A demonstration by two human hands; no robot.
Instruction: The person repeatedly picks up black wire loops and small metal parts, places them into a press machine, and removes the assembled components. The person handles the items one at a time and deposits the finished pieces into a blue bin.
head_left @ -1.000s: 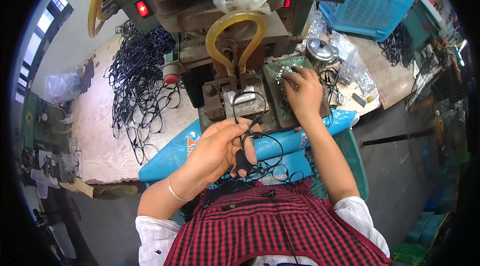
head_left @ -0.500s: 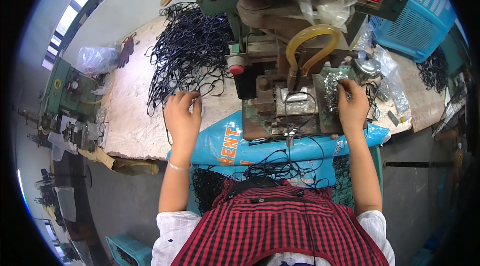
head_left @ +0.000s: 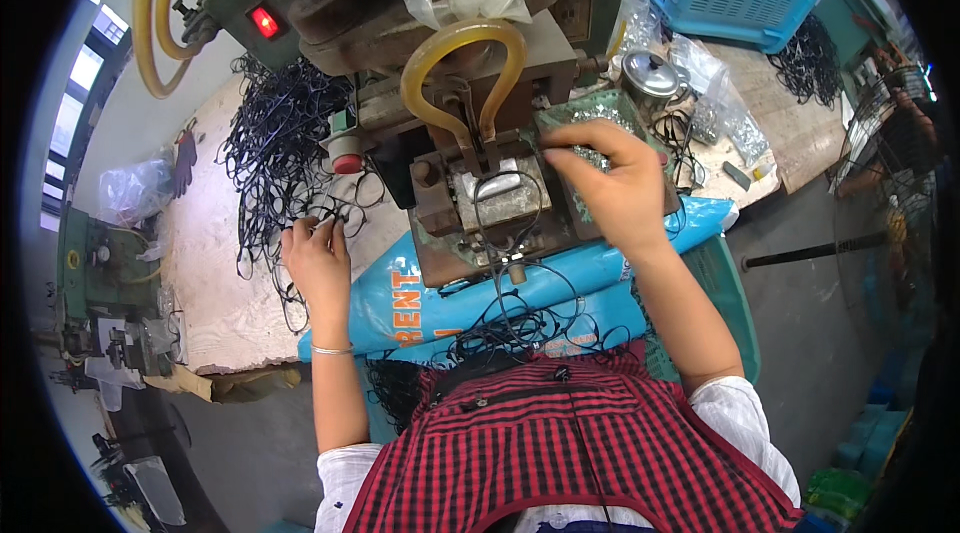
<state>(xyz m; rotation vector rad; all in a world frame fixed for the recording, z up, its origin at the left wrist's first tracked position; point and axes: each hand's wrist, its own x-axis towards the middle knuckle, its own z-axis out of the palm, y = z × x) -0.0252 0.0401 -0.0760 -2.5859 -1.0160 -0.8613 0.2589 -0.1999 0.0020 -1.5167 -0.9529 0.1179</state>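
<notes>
"Where's the piece being worked?"

"That looped black cord [head_left: 541, 198] lies over the metal block [head_left: 508, 210] at the foot of the press [head_left: 540, 58], just below the bent yellow tube [head_left: 465, 31]."

"And the right hand [head_left: 612, 183]?"

"Beside the block, over the green tray [head_left: 541, 117] of small shiny metal pieces [head_left: 603, 113]. Its thumb and forefinger point toward the block, tips close together. From here I can't tell whether a piece is pinched between them."

"The left hand [head_left: 318, 241]?"

"Well apart from the press, at the near edge of the tangled black cord pile [head_left: 280, 128]. The fingers curl loosely among the strands; I can't tell whether they grasp one."

"So what step would you call it?"

"Handling parts on both sides, I'd judge: cord at the left, metal bits at the right. The next move calls for singling out one strand without dragging its neighbours, and a careful fingertip hold near the block. Other cords lie on the blue plastic sheet [head_left: 375, 298], close to the checked apron [head_left: 560, 443]."
</notes>
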